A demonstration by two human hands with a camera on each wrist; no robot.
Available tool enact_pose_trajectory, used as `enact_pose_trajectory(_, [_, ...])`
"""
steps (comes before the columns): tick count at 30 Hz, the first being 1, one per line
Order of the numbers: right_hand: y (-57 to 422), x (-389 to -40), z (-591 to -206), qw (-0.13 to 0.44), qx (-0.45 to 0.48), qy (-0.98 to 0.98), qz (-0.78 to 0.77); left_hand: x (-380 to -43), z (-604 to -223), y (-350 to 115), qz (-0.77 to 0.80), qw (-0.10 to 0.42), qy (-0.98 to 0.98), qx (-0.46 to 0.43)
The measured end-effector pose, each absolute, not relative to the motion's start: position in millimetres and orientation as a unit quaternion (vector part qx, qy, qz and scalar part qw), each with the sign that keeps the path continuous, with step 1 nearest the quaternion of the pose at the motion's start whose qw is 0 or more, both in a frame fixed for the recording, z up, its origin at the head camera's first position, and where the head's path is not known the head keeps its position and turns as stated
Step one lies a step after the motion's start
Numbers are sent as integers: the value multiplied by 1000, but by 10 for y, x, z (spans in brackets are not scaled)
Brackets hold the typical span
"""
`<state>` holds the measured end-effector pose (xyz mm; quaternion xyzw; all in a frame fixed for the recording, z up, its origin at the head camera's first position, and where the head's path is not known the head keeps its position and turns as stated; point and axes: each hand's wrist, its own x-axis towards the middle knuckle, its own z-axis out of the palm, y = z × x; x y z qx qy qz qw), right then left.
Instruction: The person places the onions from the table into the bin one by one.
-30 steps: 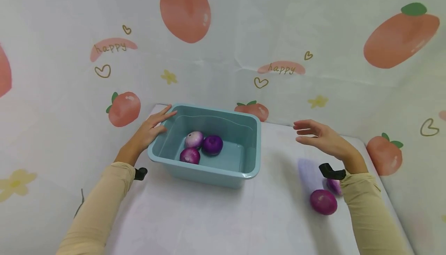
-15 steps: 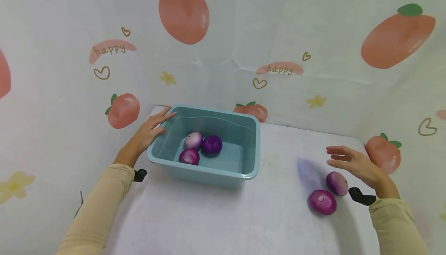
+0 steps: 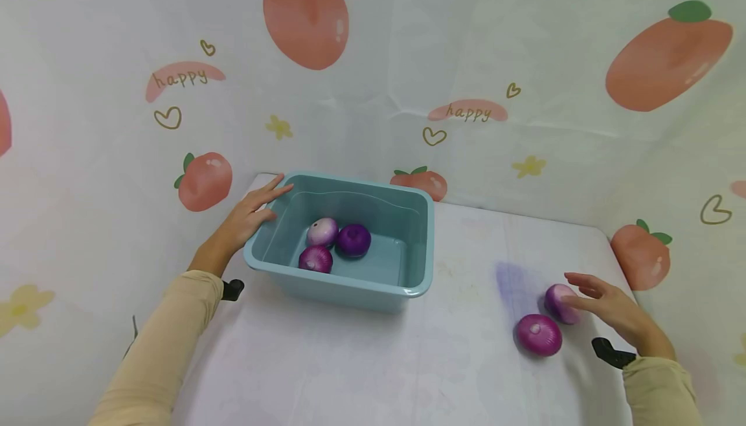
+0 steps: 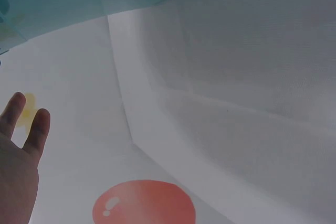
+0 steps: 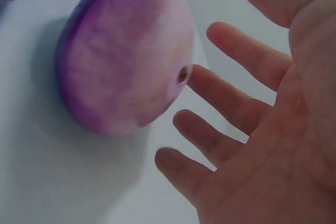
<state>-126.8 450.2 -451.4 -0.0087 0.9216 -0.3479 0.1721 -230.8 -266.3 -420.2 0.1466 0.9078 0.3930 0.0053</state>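
Note:
A blue-green plastic tub [image 3: 344,293] stands left of centre with three red onions inside: a pale one [image 3: 322,232], a dark purple one [image 3: 353,241] and a magenta one [image 3: 315,259]. My left hand [image 3: 247,222] rests on its left rim, fingers spread. On the table at right lie two more onions, a pale purple one [image 3: 556,303] and a magenta one [image 3: 539,335]. My right hand [image 3: 618,313] is at the pale purple onion, thumb overlapping it in the head view. In the right wrist view, the spread fingers [image 5: 210,129] reach beside this onion [image 5: 126,56].
A white-covered table [image 3: 466,361] spreads under everything, with a bluish stain [image 3: 513,287] near the loose onions. Behind it hangs a white cloth backdrop [image 3: 373,57] printed with peach-coloured fruit, hearts and flowers. A black wrist strap [image 3: 612,353] sits on the right wrist.
My right hand has moved rightward and down from above the table to the pale purple onion. The left hand has stayed on the tub's rim.

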Motion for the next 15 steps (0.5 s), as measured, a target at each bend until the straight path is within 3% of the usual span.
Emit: enact_pose_trajectory(15, [4382,-1293,-4729,189,1,926,-328,-2281,-4193,-2650,390,-3,909,146])
